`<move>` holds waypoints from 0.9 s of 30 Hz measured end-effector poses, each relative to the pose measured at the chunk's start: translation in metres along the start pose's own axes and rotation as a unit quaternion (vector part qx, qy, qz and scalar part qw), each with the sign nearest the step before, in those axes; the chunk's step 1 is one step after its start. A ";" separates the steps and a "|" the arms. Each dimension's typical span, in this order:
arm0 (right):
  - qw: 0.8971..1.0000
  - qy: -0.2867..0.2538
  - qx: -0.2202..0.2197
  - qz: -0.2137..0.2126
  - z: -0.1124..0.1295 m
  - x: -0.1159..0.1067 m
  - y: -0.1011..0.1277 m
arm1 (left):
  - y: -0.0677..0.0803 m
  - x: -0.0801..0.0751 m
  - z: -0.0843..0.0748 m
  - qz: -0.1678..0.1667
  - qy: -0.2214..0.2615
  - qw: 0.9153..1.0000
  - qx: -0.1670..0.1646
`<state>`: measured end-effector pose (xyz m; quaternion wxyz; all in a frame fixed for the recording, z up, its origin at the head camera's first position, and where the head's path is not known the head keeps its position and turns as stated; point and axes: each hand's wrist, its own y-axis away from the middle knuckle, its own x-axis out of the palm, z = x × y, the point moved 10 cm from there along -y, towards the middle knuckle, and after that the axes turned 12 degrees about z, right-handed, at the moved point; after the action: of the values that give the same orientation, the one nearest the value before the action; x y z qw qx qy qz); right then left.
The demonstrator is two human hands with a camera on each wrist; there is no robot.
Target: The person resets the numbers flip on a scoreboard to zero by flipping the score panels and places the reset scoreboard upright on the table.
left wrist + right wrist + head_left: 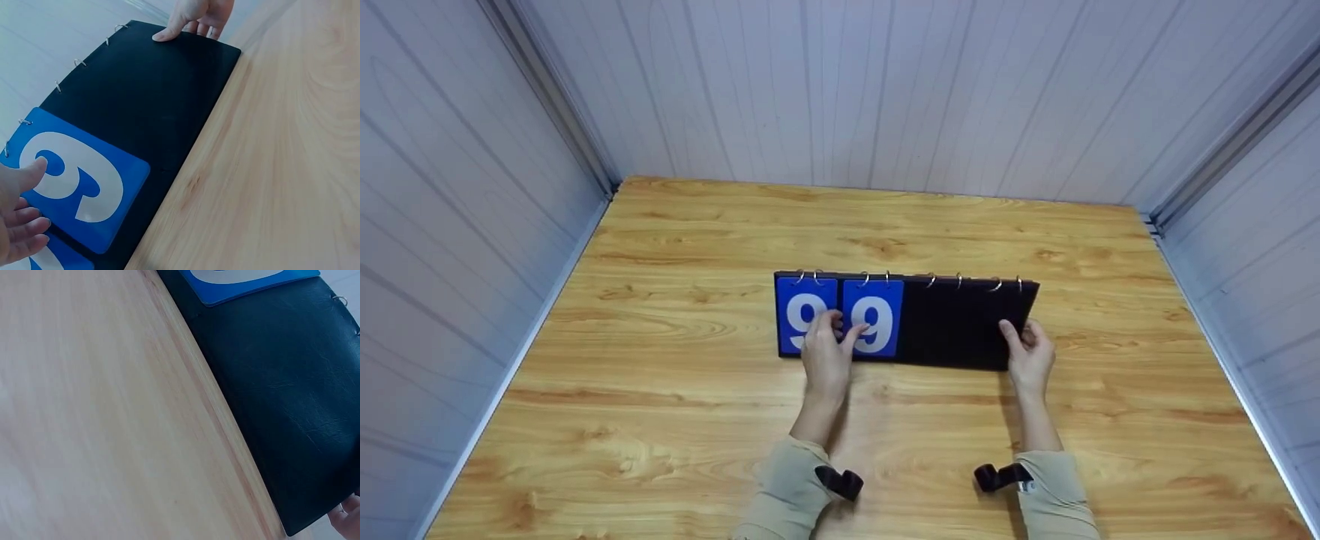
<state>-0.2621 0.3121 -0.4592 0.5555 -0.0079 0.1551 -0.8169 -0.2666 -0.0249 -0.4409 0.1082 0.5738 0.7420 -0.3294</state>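
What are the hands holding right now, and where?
The right hand grips the black flip scoreboard at its right edge; the left hand touches the blue 9 cards.

Place: a small staged recording booth, not a home or shop.
Walls: pale grey-white ribbed panel walls [885,90] close in three sides, joined by metal corner strips [1230,142].
Surface: a light pine-grain wooden counter [675,420] fills the floor of the booth.

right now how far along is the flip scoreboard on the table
Set so far: two blue number cards on the scoreboard both read 9. In hand: the left hand touches those cards while the right hand steadies the right end. Left: the right half shows bare black, with no cards on its rings.
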 end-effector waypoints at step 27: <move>1.000 -0.006 0.003 -0.001 -0.001 0.000 0.001 | -0.003 -0.015 -0.009 0.048 -0.014 0.998 -0.029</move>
<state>-0.2614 0.3121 -0.4603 0.5560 -0.0111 0.1488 -0.8177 -0.2622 -0.0315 -0.4247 0.1509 0.6006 0.7212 -0.3105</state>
